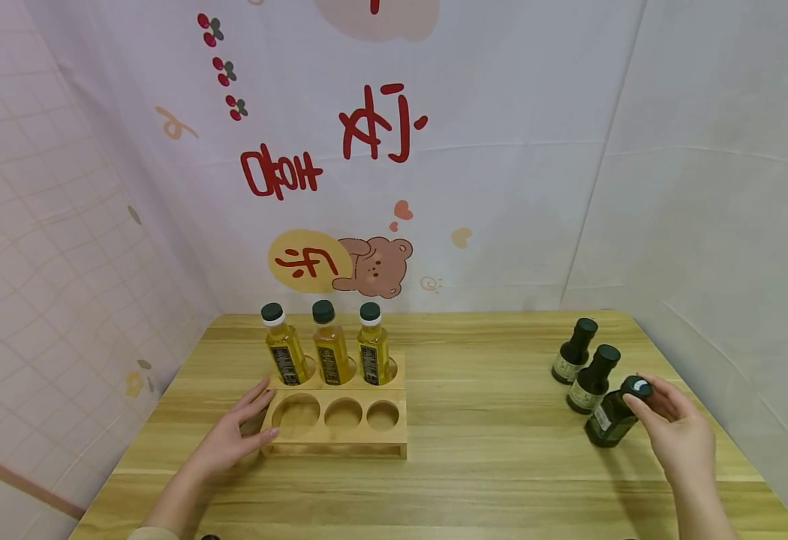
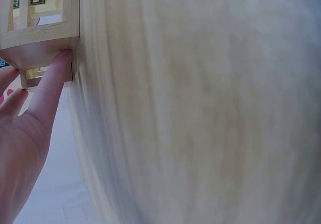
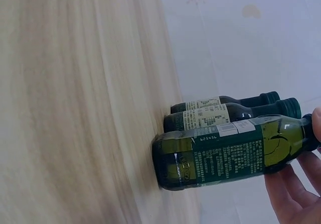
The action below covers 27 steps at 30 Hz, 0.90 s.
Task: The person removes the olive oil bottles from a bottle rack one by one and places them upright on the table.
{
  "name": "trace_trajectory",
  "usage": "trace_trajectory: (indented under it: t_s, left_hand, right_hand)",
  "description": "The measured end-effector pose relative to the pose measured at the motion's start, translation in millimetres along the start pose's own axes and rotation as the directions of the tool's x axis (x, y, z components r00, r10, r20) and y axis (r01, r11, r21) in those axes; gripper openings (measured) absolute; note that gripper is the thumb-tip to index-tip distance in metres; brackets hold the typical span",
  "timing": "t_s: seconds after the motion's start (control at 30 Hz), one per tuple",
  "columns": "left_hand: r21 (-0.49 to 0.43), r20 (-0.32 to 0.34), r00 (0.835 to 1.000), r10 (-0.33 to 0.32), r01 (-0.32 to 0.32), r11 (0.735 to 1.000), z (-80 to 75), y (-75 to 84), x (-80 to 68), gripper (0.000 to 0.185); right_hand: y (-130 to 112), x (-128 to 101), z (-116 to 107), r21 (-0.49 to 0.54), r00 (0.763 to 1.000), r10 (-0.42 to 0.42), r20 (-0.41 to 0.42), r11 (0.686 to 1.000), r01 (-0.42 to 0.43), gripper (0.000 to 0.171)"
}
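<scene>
My left hand (image 1: 227,439) rests at the left end of a two-tier wooden rack (image 1: 394,420), its fingers fairly straight. In the left wrist view, the thumb touches the rack's end (image 2: 40,50). Three yellow oil bottles (image 1: 332,352) with dark green caps stand in the rack's rear row; its three front holes hold nothing. On the right, my right hand (image 1: 687,439) pinches a dark green glass bottle (image 3: 228,153) by its capped neck. That bottle is slightly tilted, its base at the tabletop. Beside it stand two dark bottles (image 1: 590,386) with cream labels.
The wooden table (image 1: 482,420) spreads between the rack and the dark bottles. A white printed cloth (image 1: 502,187) hangs behind it and along both sides. A small dark object (image 1: 211,537) shows at the lower edge of the head view.
</scene>
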<state>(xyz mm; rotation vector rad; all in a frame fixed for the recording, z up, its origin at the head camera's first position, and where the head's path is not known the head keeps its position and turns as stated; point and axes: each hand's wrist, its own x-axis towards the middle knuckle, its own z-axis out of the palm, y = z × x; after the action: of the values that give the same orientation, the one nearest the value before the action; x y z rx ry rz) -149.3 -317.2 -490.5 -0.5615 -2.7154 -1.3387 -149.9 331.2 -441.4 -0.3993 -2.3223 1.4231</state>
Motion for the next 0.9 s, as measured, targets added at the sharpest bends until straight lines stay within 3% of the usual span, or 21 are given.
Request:
trace_trajectory:
  t_s: [0.2,0.4,0.6,0.9]
  left_hand:
    - [-0.059,0.015,1.000,-0.017,0.018,0.998,0.6,0.9,-0.4,0.070]
    - [-0.039,0.005,1.000,-0.017,0.017,0.999,1.0,2.2,-0.4,0.070]
    - [-0.030,0.006,1.000,-0.011,0.011,0.999,0.9,1.8,-0.2,0.070]
    - [-0.073,0.015,1.000,-0.019,0.020,0.997,0.6,1.8,-0.3,0.070]
  right_hand:
    - [1.3,1.0,-0.2,-0.032,0.998,-0.068,0.008,0.997,0.068,0.052]
    - [0.5,1.9,0.2,-0.017,0.992,-0.122,0.008,0.992,0.122,0.049]
    - [-1.0,1.6,-1.7,-0.072,0.987,-0.152,0.043,0.985,0.154,0.060]
    - [-13.4,2.0,-3.8,-0.194,0.946,-0.319,0.064,0.926,0.325,0.061]
